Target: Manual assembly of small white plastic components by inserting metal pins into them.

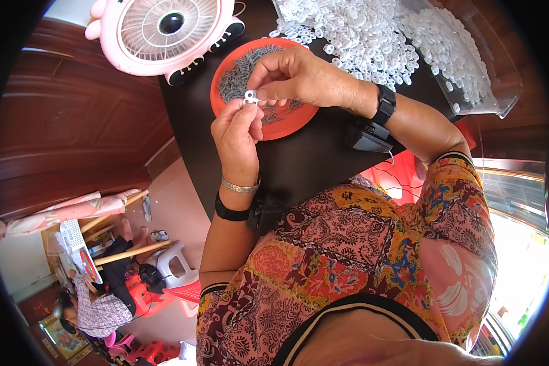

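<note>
The little white piece (pixel 251 97) looks like smooth, hard plastic with a bit of shine. The white bits (pixel 366 33) in the heap look like smooth plastic too. The bowl (pixel 294 126) is smooth plastic, and the grey bits (pixel 235 76) make a rough, dull pile; I can't tell what they are made of. The clear holder (pixel 504 102) looks like shiny, see-through plastic. The fan (pixel 111 43) is smooth, glossy plastic. The table (pixel 195 131) is flat, smooth and mostly dull. The bracelet (pixel 241 187) looks like shiny, bumpy metal. The shirt (pixel 348 235) is soft cloth. The panel (pixel 85 116) looks like polished, shiny wood.
</note>
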The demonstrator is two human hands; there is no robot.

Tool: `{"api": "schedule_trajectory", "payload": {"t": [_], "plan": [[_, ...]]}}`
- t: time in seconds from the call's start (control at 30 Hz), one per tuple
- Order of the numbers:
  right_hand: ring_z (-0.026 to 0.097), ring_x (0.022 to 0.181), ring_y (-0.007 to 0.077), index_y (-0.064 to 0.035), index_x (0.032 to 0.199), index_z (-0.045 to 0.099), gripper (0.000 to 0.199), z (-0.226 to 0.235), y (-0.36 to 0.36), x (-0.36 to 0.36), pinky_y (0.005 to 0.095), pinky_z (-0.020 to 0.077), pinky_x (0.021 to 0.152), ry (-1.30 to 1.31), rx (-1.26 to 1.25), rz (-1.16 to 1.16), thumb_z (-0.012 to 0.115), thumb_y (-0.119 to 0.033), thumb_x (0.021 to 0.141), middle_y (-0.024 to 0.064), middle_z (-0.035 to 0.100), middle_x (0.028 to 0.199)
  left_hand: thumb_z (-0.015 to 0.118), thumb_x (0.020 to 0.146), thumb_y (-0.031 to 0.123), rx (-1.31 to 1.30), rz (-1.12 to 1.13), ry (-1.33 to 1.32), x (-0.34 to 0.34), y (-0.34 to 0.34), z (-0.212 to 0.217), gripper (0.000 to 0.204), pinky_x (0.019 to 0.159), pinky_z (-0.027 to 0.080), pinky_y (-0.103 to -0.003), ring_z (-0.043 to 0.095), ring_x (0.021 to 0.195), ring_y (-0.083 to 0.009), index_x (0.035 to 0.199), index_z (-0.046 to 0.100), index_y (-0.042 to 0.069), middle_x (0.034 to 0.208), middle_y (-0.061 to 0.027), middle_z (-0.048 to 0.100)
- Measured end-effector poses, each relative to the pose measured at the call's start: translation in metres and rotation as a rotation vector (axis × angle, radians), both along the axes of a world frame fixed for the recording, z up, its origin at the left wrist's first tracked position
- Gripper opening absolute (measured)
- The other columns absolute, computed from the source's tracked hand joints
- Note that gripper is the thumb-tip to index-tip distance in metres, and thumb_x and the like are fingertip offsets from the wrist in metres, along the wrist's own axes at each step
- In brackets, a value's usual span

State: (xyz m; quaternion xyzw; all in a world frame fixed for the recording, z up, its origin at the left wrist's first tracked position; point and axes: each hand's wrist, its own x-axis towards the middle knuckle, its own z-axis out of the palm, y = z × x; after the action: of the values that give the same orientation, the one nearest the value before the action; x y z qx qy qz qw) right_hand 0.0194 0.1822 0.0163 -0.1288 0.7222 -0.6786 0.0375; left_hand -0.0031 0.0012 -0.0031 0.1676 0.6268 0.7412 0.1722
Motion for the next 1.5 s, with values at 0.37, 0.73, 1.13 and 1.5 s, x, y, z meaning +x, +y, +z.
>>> {"api": "schedule_trajectory", "payload": {"t": [0.37,0.73,1.13,1.5], "plan": [[0.056,0.068,0.003,-0.0009,0.1,0.066,0.014,0.005,-0.003,0.004,0.0182,0.0457,0.06,0.011,-0.002,-0.038,0.062,-0.008,0.088,-0.0006,0.065,0.081,0.053,0.086,0.012,-0.004,0.04,0.002,0.003,0.001,0.004,0.018,0.048,0.03,-0.02,0.04,0.051,-0.0052,0.073,0.056,0.0,0.062,0.0002,0.05],[0.058,0.073,0.0045,-0.002,0.099,0.067,0.014,0.004,0.0,0.003,0.0202,0.0489,0.065,0.088,0.083,-0.024,0.063,-0.008,0.088,-0.0006,0.066,0.085,0.051,0.091,0.017,-0.039,-0.026,0.049,0.003,0.001,0.003,0.024,0.049,0.032,-0.02,0.044,0.054,-0.0062,0.077,0.058,0.0,0.063,-0.0006,0.052],[0.057,0.073,0.0057,-0.0013,0.087,0.064,0.016,0.006,-0.002,0.006,0.022,0.0481,0.067,-0.01,0.127,-0.024,0.064,-0.017,0.089,-0.0007,0.064,0.079,0.05,0.094,0.022,0.073,0.076,0.073,0.0,0.0,0.006,0.023,0.051,0.035,-0.02,0.048,0.056,-0.0073,0.084,0.055,0.003,0.066,-0.0011,0.054],[0.05,0.064,0.0049,0.0001,0.076,0.062,0.021,-0.002,-0.016,0.013,0.0238,0.0416,0.059,0.128,0.11,-0.051,0.068,-0.018,0.085,-0.0008,0.057,0.065,0.051,0.095,0.022,0.028,0.086,0.143,0.002,0.002,0.0,0.024,0.055,0.037,-0.02,0.048,0.06,-0.0058,0.087,0.057,0.001,0.068,-0.0006,0.055]]}}
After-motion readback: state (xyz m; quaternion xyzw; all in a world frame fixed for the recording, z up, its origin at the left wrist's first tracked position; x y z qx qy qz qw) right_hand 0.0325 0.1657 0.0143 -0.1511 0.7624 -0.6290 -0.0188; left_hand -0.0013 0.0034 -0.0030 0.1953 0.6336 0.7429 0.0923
